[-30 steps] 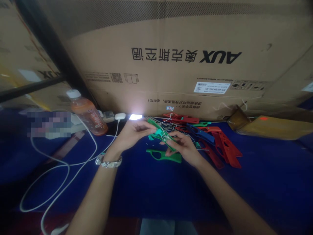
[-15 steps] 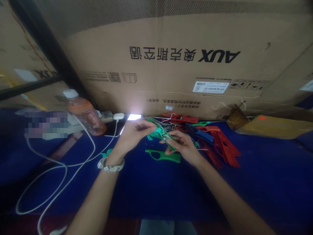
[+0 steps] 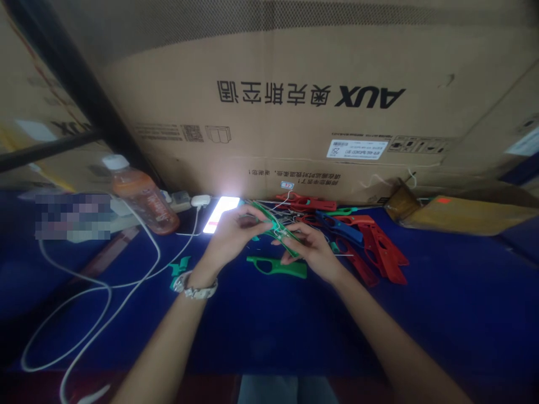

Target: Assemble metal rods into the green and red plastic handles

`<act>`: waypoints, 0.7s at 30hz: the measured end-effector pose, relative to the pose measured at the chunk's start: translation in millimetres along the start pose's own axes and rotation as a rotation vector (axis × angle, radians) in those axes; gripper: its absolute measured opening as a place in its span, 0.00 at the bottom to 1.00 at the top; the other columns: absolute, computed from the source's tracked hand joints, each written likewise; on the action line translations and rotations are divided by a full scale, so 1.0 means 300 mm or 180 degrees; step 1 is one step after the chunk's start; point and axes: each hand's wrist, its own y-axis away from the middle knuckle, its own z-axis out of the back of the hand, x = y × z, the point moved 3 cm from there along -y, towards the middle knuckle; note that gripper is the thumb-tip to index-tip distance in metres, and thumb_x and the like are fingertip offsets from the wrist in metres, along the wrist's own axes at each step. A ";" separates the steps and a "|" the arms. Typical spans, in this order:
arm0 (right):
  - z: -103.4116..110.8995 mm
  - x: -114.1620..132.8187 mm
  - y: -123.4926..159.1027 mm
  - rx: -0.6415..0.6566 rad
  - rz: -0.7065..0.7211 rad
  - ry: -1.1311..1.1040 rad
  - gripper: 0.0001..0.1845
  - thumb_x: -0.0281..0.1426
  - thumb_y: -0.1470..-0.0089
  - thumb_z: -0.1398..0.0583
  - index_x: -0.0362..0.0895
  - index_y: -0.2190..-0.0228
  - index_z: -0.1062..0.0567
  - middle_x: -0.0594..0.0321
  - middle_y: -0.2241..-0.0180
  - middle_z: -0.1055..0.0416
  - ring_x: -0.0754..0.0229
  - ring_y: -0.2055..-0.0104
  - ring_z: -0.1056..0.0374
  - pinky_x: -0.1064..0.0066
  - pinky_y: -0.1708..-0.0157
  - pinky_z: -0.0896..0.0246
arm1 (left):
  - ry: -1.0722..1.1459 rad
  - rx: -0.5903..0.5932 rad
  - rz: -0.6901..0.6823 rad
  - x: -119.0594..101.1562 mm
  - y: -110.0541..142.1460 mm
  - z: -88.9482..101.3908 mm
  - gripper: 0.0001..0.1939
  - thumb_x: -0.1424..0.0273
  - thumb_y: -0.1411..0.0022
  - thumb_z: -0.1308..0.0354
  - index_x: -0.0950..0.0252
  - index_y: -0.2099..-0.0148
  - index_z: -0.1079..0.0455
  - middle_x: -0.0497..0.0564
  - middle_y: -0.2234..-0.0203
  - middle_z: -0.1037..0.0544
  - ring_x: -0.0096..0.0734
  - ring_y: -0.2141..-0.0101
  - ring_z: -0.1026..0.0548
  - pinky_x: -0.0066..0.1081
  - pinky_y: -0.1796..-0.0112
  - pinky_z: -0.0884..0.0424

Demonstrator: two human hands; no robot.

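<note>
Over the blue tabletop, both hands hold an open half of a green utility-lighter casing, tilted, with small metal and white parts inside. My left hand closes thumb and forefinger on its upper end, by a small teal piece. My right hand grips its lower end, fingers wrapped round it. Just below the hands lies another green casing half with a trigger opening. Further teal pieces lie by my left wrist. My fingers partly hide the held casing.
Red casings, a blue casing and thin metal rods are piled at right and behind. A lit phone, a drink bottle and white cables are at left. A large cardboard box stands behind; a yellow packet lies far right.
My left fingers have shifted on the casing, and the teal piece now sits lower against it. The whole view has moved slightly, uncovering more of the phone and the teal pieces.
</note>
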 end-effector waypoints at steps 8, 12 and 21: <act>-0.001 0.000 -0.001 0.0004 0.0084 -0.0066 0.18 0.41 0.48 0.32 0.46 0.60 0.29 0.61 0.63 0.18 0.63 0.76 0.23 0.67 0.72 0.21 | 0.0710 -0.0522 0.0319 0.018 0.005 -0.017 0.32 0.74 0.60 0.24 0.60 0.54 0.37 0.42 0.68 0.24 0.26 0.69 0.22 0.29 0.64 0.24; -0.002 0.000 0.000 -0.0028 0.0093 0.0003 0.17 0.41 0.47 0.32 0.46 0.60 0.29 0.61 0.63 0.18 0.64 0.76 0.23 0.68 0.72 0.21 | 0.0628 0.0068 0.0446 0.018 0.000 -0.025 0.19 0.70 0.52 0.27 0.64 0.58 0.27 0.51 0.66 0.19 0.31 0.63 0.21 0.34 0.57 0.26; -0.002 -0.004 -0.001 0.0028 -0.0004 0.0081 0.19 0.42 0.48 0.32 0.46 0.59 0.29 0.61 0.64 0.19 0.63 0.75 0.23 0.67 0.71 0.20 | -0.0057 0.0416 0.0421 0.036 -0.002 0.018 0.11 0.63 0.46 0.30 0.64 0.63 0.21 0.52 0.66 0.18 0.32 0.65 0.22 0.34 0.58 0.28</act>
